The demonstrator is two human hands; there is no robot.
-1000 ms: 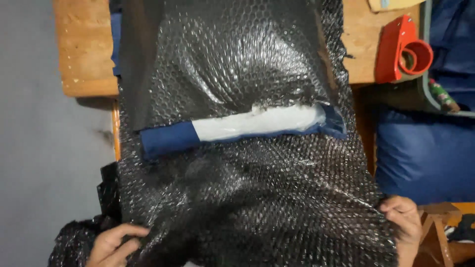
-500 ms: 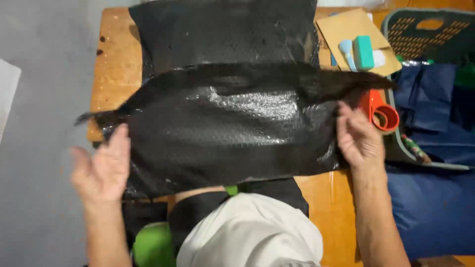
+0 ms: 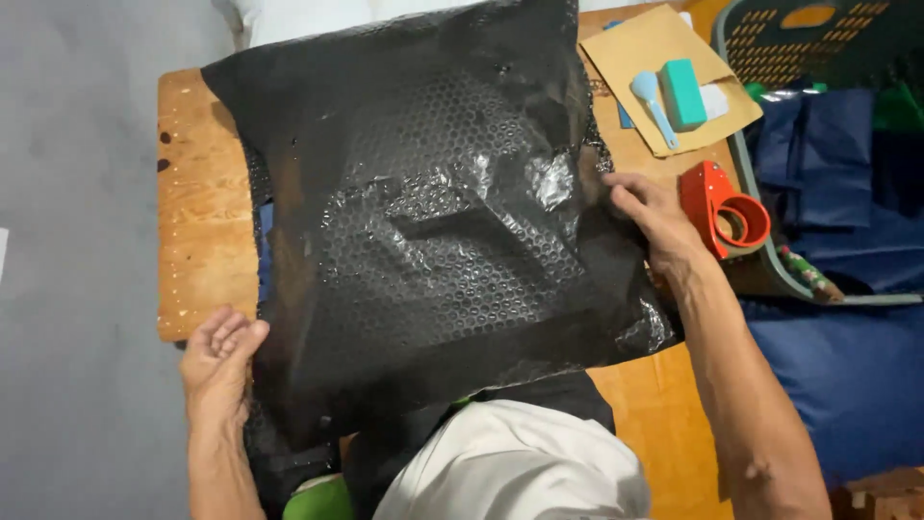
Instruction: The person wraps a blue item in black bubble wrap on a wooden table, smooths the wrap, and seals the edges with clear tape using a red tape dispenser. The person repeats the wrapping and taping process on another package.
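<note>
pressing flat on the black bubble wrap [image 3: 433, 231], right hand [image 3: 650, 217] spread; left hand [image 3: 219, 351] loosely open at its edge.

A wooden worktop [image 3: 202, 221] stands on a grey floor [image 3: 77, 289]. A black bubble-wrap sheet [image 3: 433, 231] covers most of it. At its far right lie a brown envelope [image 3: 626, 58] and a red tape dispenser [image 3: 720, 210].

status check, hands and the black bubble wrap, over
Left hand open, flat on the black bubble wrap at its near-left edge. Right hand pressing its right edge. Wrap spread over wooden table. Red tape dispenser just beside right hand.
</note>
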